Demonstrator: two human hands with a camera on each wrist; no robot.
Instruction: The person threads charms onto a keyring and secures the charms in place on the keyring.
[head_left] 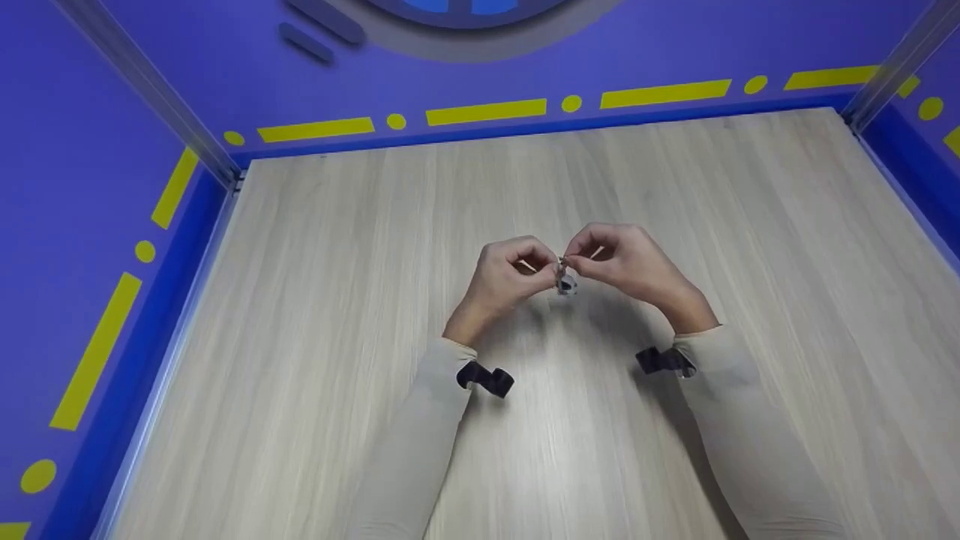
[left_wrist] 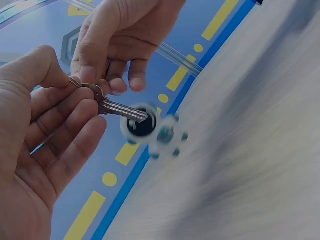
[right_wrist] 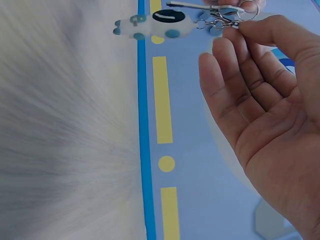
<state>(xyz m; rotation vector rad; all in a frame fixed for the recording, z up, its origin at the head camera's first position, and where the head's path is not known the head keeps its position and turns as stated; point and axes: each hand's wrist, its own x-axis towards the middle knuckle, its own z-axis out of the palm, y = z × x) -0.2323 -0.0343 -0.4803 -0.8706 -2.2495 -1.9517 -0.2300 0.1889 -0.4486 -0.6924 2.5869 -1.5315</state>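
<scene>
Over the middle of the table, the left hand [head_left: 508,274] and the right hand [head_left: 626,259] meet at the fingertips. Between them hangs a small white astronaut keychain [right_wrist: 172,22] with a dark visor and teal patches. A silver key [left_wrist: 122,110] lies against the left fingers, pointing away from them. The left thumb and index finger pinch the metal key ring [right_wrist: 258,10] by the key's head. With thumb and forefinger, the right hand pinches the end of the short chain [right_wrist: 217,23] where it joins the ring; its other fingers are extended. Fingertips partly hide the ring.
A light wood-grain table [head_left: 322,300] lies beneath the hands. Blue-purple panels [head_left: 150,45] with yellow dashes and dots stand at the back and both sides. Black straps [head_left: 487,379] sit at both wrists, over light sleeves.
</scene>
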